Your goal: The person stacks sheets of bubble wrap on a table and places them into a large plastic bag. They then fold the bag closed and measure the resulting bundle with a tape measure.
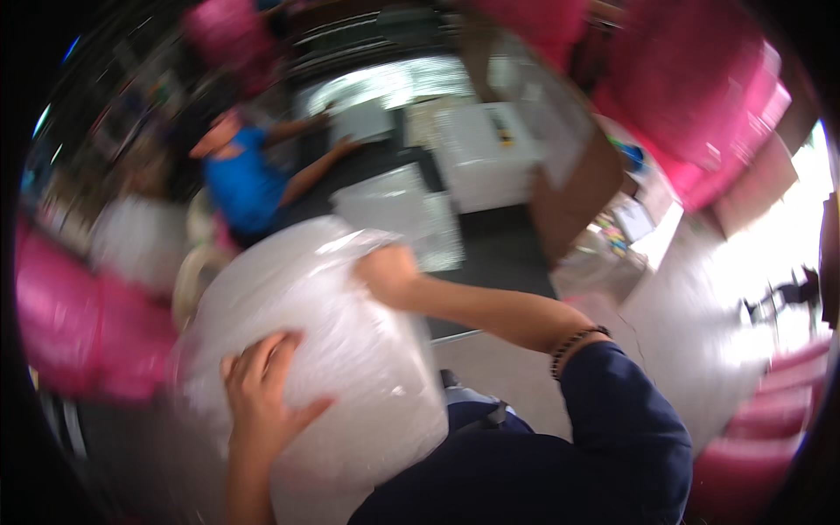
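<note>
A bulky white bundle in clear plastic [350, 376] leans against my front, to the left of my body. What is packed inside it is too blurred to name. My left hand [267, 394] lies on its near side with the fingers and thumb spread. At the bundle's upper right edge, my right hand [389, 273] grips the clear plastic, and its fingertips are hidden by the film. A beaded bracelet [573, 346] circles my right wrist area below the dark sleeve.
Beyond the bundle stands a dark table [499, 245] with clear bubble sheets [394, 210] and a white wrapped stack [486, 162]. A person in a blue shirt [241, 184] handles a pale flat piece [363, 122] there. Pink wrapped bundles [700, 87] stand at both sides.
</note>
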Demonstrator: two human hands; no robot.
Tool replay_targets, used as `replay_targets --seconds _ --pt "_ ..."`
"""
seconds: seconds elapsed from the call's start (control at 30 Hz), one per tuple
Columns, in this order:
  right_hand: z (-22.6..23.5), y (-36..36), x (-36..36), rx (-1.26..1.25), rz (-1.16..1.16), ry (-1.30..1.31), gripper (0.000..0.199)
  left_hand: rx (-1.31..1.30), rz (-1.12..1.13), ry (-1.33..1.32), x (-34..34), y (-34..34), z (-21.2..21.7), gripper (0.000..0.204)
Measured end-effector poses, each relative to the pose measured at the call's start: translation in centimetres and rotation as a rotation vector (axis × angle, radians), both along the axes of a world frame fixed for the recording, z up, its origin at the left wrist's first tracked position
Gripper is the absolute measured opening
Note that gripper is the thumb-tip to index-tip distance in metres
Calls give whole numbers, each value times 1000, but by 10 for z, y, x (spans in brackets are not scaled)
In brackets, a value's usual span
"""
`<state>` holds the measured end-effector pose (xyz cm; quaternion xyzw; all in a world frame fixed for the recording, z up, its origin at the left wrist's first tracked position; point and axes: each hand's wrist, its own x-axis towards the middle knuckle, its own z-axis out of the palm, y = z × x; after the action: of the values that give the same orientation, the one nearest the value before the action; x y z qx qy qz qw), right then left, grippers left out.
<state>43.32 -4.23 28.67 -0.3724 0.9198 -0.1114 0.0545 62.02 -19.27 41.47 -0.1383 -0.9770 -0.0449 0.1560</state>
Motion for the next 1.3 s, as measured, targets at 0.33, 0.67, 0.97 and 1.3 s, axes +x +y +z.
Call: replay_targets --seconds 0.33,0.67,0.97,1.3 --pt "16 1 27 -163 1 341 2 240 50 -928 -16 -117 22 53" --pt "17 -6 46 -234 -30 456 11 97 -163 -960 -18 -131 7 52" --pt "16 -13 49 9 -99 456 6 579 -316 -1126 -48 -116 -41 61" --pt "40 -8 39 -8 -173 100 4 558 -662 -1164 -61 -126 -66 56"
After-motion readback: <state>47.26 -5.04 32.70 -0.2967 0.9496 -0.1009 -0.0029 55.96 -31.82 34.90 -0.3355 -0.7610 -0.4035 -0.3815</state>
